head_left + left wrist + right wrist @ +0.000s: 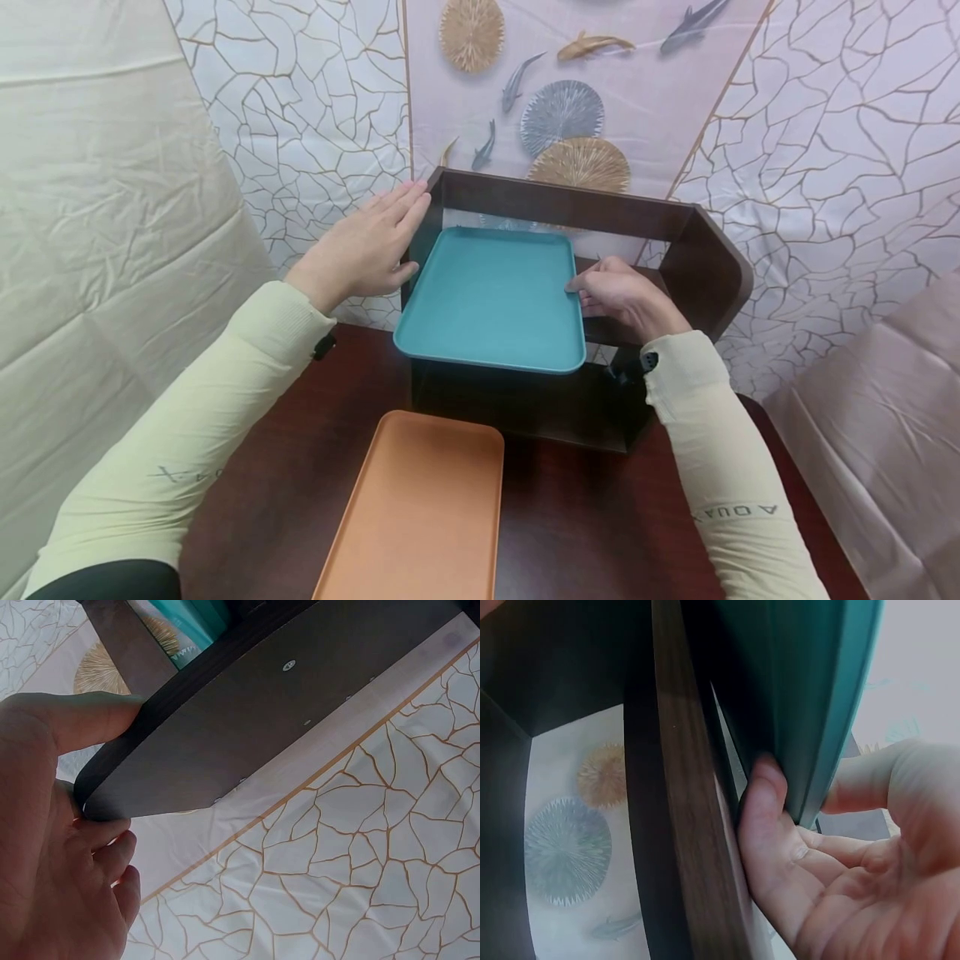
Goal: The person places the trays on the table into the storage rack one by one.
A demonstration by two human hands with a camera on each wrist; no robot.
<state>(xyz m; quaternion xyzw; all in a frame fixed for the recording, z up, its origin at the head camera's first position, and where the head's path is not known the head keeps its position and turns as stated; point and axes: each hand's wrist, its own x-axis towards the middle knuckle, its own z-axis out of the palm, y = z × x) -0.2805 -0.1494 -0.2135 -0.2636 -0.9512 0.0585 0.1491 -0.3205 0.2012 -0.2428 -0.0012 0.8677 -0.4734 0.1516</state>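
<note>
In the head view a teal tray (495,300) lies at the upper level of a dark brown desktop shelf (570,196), its front edge sticking out. My right hand (626,296) pinches the tray's right edge. The right wrist view shows the thumb on one face of the teal tray (817,712) and the fingers on the other. My left hand (367,250) is at the shelf's left side panel, with its fingers straight. In the left wrist view the thumb touches the front edge of the side panel (247,727), and fingertips lie by its corner.
An orange tray (427,508) lies on the dark reddish table (585,533) in front of the shelf. A patterned cloth (315,100) hangs behind the shelf. Pale fabric (97,208) hangs at the left, and more fabric (885,417) at the right.
</note>
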